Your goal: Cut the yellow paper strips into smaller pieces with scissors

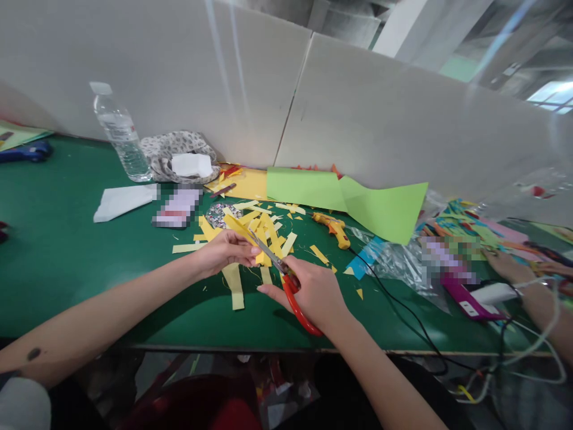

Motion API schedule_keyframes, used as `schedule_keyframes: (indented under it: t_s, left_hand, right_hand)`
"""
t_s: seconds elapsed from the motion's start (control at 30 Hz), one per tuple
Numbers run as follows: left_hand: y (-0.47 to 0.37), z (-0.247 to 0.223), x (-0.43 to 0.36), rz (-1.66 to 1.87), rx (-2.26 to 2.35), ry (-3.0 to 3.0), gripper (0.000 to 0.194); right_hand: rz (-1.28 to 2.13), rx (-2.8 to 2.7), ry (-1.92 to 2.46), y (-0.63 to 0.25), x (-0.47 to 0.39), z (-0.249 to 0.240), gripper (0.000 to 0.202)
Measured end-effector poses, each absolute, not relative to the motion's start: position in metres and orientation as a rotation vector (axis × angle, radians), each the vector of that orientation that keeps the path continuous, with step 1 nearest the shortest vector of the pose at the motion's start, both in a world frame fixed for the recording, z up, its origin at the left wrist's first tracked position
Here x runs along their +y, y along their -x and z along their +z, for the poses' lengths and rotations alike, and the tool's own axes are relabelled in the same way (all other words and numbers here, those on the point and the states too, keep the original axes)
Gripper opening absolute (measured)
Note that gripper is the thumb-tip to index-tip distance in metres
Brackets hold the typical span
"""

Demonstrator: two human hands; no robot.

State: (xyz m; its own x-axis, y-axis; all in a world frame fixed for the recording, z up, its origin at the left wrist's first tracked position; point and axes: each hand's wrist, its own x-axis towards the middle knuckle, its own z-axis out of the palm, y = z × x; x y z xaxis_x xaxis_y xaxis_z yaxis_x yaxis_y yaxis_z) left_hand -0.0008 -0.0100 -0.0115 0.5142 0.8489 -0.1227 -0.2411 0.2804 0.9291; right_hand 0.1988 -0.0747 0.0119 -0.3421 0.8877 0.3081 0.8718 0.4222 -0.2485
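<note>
My left hand (228, 251) pinches a yellow paper strip (238, 226) over a pile of cut pieces. My right hand (316, 289) is closed around red-handled scissors (301, 307), whose blades point up and left at the strip beside my left fingertips. Beneath and around both hands lie yellow paper strips (233, 286) and small triangles on the green table (179, 319). Behind the pile sits a round, glittery patterned item (219, 214). A yellow glue gun (332, 228) lies to the right of the pile.
A water bottle (120, 134), a patterned cloth (168, 146) and white paper (123, 200) stand or lie at back left. Green sheets (308, 188) lean at the wall. Clear plastic (394, 263), a black cable and another person's hand (508, 266) are at right.
</note>
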Motion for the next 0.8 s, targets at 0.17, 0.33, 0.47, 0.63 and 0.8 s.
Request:
schedule_keyframes:
  t_s: [0.17,0.33,0.47,0.63,0.8]
  left_hand:
    - [0.001,-0.012,-0.010,0.825,0.710,-1.023,0.013]
    - [0.002,-0.012,-0.009,0.822,0.714,-1.019,0.013]
    - [-0.002,-0.011,-0.011,0.804,0.772,-1.023,0.014]
    - [-0.010,-0.015,-0.019,0.773,0.808,-1.064,0.016]
    - [-0.013,-0.015,-0.022,0.778,0.817,-1.051,0.019]
  right_hand:
    - [0.029,-2.266,1.461,-0.199,-0.073,0.010,0.053]
    - [0.115,-2.234,1.516,-0.199,-0.073,0.011,0.053]
    - [0.441,-2.062,1.525,-0.198,-0.070,0.014,0.042]
    - [0.884,-1.628,1.356,-0.186,-0.063,0.008,0.034]
    - [1.007,-1.525,1.287,-0.180,-0.059,0.001,0.032]
